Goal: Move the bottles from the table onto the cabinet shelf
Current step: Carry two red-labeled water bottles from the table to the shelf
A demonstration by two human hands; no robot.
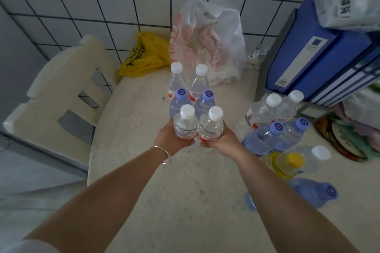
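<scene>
Both arms reach out over the round pale table (144, 201). The left hand (170, 139), with a thin bangle (162, 154) on its wrist, has its fingers wrapped around the lower part of a clear white-capped bottle (186, 123). The right hand (223, 141) grips a second white-capped bottle (212, 125) the same way, and the two bottles are pressed side by side, touching. I cannot tell whether their bases rest on the table or are lifted off it.

Just behind the held pair stand two bottles with purple caps (181, 100), and behind those two more white-capped bottles with red labels (197, 82), so the six form a tight double row running away from the hands. To the right of the held pair is a second cluster (273, 121): two white-capped bottles and two purple-capped ones, leaning close together. Nearer than that cluster are a yellow bottle with a yellow cap (281, 164), a clear white-capped one beside it, and a bluish bottle (312, 191) lying on its side.

Beyond the double row sit a white-and-red plastic bag (213, 43) and a yellow bag (144, 55) against the tiled wall (82, 6). Blue binders (308, 51) stand to the right of the bags, and a cream chair (61, 92) is at the table's left edge.
</scene>
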